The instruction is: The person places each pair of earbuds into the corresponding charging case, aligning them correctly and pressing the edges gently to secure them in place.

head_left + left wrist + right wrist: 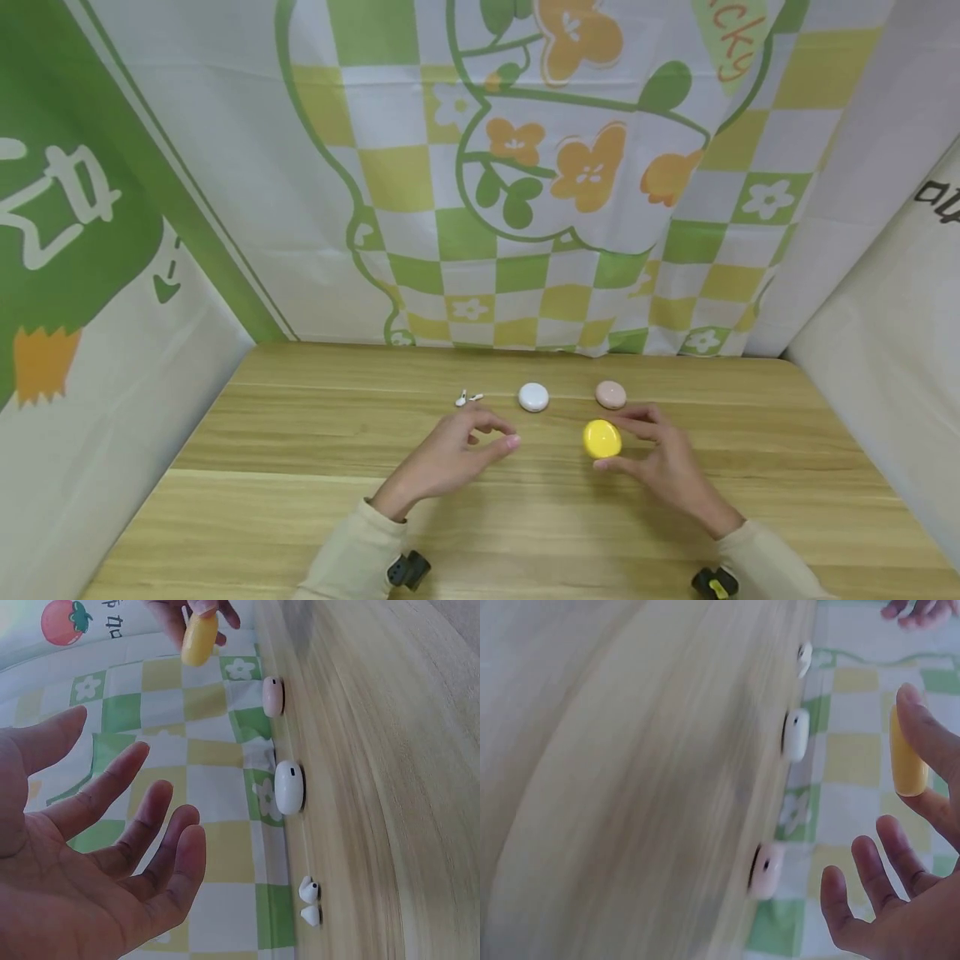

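While the printed cloth (397,183) hangs behind the wooden table (300,433), three sets of items sit in a row toward its far edge: white earbuds (461,400) on the left, a round white case (533,397) mid-row, a pink case (611,395) on the right. Pink one's the nearest clutter to the right hand (663,458), just past its fingers; earbuds are just past the left hand (457,450). Both wrists carry black wrist units (408,570). Left hand: nothing held, fingers loosely bent and apart, thumb clear of them, up off the wood. Right hand: thumb and index pinch the yellow disc (602,439) by opposite sides of its rim; other three fingers spread, clear of it. Disc is at the right fingertips, on the side facing the left hand, well apart from that one. Wrist views show it raised off the table; from overhead it's on the near side of the pink case.
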`<control>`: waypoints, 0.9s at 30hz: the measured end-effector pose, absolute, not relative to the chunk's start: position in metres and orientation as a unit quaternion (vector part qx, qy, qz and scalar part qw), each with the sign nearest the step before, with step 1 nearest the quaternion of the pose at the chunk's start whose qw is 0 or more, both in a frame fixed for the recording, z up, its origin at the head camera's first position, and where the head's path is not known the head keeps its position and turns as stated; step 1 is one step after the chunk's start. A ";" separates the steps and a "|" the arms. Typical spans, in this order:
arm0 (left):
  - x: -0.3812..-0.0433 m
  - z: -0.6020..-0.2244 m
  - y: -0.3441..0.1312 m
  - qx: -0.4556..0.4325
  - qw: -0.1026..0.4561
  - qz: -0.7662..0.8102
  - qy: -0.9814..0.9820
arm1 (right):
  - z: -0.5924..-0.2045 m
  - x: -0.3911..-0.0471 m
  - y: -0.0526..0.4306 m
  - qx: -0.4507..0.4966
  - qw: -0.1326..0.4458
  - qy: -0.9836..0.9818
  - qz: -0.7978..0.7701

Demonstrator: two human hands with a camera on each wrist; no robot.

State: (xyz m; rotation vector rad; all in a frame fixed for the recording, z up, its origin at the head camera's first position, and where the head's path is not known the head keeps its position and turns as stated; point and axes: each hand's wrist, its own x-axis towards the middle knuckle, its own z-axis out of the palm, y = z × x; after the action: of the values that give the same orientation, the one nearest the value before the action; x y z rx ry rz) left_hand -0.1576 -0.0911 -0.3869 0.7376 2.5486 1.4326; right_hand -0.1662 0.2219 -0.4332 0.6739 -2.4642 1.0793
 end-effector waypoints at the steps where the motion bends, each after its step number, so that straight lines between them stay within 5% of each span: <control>1: -0.158 -0.387 -0.092 0.243 0.062 0.473 0.844 | -0.434 -0.167 0.226 0.230 0.176 -0.879 0.379; 8: -0.158 -0.389 -0.098 0.230 0.053 0.473 0.849 | -0.434 -0.175 0.253 0.172 0.104 -0.902 0.382; 27: -0.157 -0.388 -0.103 0.224 0.049 0.467 0.854 | -0.450 -0.204 0.317 0.126 0.070 -0.938 0.315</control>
State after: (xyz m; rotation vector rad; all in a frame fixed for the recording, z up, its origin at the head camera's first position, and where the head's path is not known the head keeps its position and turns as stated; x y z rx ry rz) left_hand -0.1571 -0.1031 -0.3885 0.6818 2.6023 1.4231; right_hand -0.2035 0.3169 -0.4495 0.3793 -2.8220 0.9477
